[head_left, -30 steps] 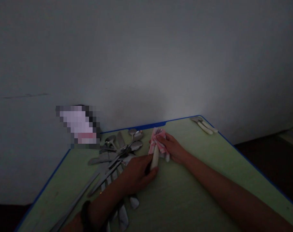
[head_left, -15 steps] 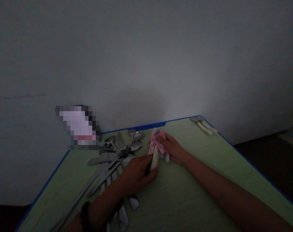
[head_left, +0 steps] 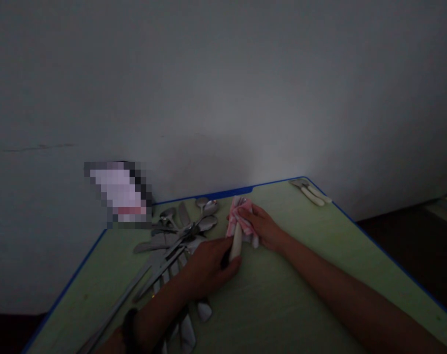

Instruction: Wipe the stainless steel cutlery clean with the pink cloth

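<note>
Two hands, a white-handled utensil and a pink cloth on a dim green worktop [head_left: 282,305].

Left hand [head_left: 208,268] with fingers closed round the white handle [head_left: 237,244] of a utensil near the worktop's middle; right hand [head_left: 262,227] pinching the pink cloth [head_left: 241,219] bunched over the utensil's far end, so working end hidden, kind impossible to tell. Pile of spoons and knives [head_left: 179,236] just left, partly covered by the left forearm, bottom pieces cut off by the frame edge. Two more white-handled pieces [head_left: 312,191] at the far corner, too small to identify. Pixelated patch [head_left: 118,192] against the wall, contents unreadable. No legible writing anywhere.
</note>
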Available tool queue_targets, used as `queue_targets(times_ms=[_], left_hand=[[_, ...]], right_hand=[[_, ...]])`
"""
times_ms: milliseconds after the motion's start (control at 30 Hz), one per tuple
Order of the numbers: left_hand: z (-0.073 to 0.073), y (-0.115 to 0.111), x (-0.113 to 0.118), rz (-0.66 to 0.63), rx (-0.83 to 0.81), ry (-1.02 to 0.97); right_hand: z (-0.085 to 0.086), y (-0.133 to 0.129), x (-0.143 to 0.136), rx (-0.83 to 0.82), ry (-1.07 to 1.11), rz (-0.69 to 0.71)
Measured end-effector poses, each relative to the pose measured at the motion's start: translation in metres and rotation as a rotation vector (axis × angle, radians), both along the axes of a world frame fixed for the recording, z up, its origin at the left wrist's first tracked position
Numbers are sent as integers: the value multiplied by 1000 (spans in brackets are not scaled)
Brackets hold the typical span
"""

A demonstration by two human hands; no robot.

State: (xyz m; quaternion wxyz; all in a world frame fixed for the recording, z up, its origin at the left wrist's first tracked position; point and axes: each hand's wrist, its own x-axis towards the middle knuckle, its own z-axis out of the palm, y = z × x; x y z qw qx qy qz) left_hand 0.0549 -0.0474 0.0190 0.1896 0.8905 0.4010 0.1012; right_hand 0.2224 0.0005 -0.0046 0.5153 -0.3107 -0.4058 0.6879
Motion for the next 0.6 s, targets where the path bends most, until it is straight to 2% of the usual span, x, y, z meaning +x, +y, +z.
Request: queue_targets(times_ms=[600], left_hand=[[0, -1, 0, 11, 6, -13]], right_hand=[[4, -1, -1, -25, -3, 9]])
